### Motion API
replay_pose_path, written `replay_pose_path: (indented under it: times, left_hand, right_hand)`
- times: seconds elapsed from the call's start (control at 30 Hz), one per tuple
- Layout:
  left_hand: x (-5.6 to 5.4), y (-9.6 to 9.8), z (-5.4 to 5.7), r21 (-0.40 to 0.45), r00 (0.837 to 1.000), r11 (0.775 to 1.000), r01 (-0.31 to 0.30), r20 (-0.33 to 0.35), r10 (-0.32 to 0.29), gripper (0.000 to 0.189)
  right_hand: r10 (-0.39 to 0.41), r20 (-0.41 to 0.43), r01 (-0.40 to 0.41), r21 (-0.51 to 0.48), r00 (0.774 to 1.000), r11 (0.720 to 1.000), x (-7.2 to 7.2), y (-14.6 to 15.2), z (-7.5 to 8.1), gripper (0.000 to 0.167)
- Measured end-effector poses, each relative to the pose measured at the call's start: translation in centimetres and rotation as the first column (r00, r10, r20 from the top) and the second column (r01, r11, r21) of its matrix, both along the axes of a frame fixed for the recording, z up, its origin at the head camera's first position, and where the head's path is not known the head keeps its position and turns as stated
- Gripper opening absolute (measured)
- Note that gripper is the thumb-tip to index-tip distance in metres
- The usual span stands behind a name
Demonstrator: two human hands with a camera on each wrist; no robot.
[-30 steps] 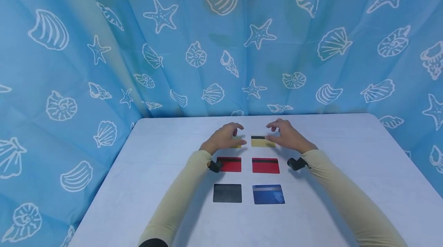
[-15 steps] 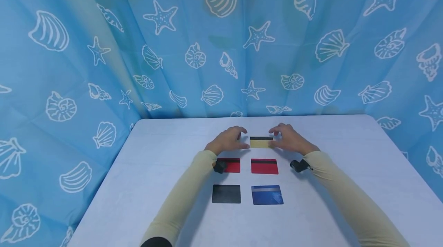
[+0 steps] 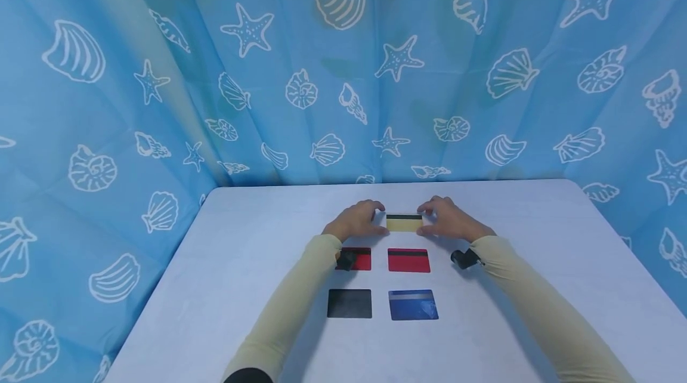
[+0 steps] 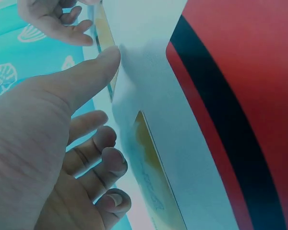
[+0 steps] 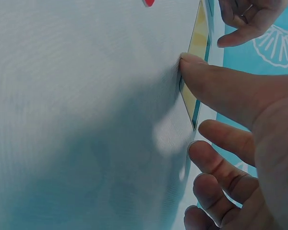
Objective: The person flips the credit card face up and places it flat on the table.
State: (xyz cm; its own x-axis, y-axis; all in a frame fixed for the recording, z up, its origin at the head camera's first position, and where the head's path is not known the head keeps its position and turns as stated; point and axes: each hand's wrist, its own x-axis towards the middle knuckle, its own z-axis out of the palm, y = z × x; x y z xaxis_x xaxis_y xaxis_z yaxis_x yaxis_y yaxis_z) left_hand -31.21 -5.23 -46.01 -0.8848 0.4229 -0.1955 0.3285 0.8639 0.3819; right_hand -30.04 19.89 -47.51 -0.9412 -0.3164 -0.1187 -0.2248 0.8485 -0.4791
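A yellow card with a black stripe (image 3: 404, 223) lies flat at the far end of a grid of cards on the pale table (image 3: 257, 240). My left hand (image 3: 356, 220) sits at its left end, thumb tip (image 4: 108, 55) against the card's edge. My right hand (image 3: 449, 219) sits at its right end, thumb tip (image 5: 187, 61) touching the card's edge (image 5: 198, 43). The other fingers of both hands hang loosely curled and hold nothing. A second yellow card (image 4: 151, 177) lies under the left hand's fingers, hidden in the head view.
Nearer me lie two red cards with black stripes (image 3: 409, 260) (image 3: 362, 259), then a black card (image 3: 349, 303) and a blue card (image 3: 412, 305). A blue curtain printed with shells (image 3: 343, 73) hangs close behind and left of the table.
Both hands have drawn inward to the ends of the right yellow card. The left hand moved right and now covers the left yellow card's visible sliver.
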Motion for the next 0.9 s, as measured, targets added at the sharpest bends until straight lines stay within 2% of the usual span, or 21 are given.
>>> replay_pose_path:
  times: [0.37,0.53,0.9]
  left_hand:
    - [0.28,0.3,-0.09,0.016,1.0,1.0,-0.003,0.019,0.003,0.06]
    - [0.3,0.44,0.04,0.019,0.999,1.0,0.022,0.023,-0.023,0.055]
    - [0.29,0.65,0.11,0.011,0.999,0.999,0.034,0.029,-0.034,0.051]
  right_hand:
    - [-0.004,0.02,0.004,-0.007,1.0,1.0,0.27,-0.26,0.71,0.054]
    - [-0.013,0.034,0.014,-0.012,0.999,1.0,0.18,-0.31,0.61,0.053]
    - [-0.022,0.07,0.024,-0.035,0.997,0.999,-0.37,-0.4,0.26,0.051]
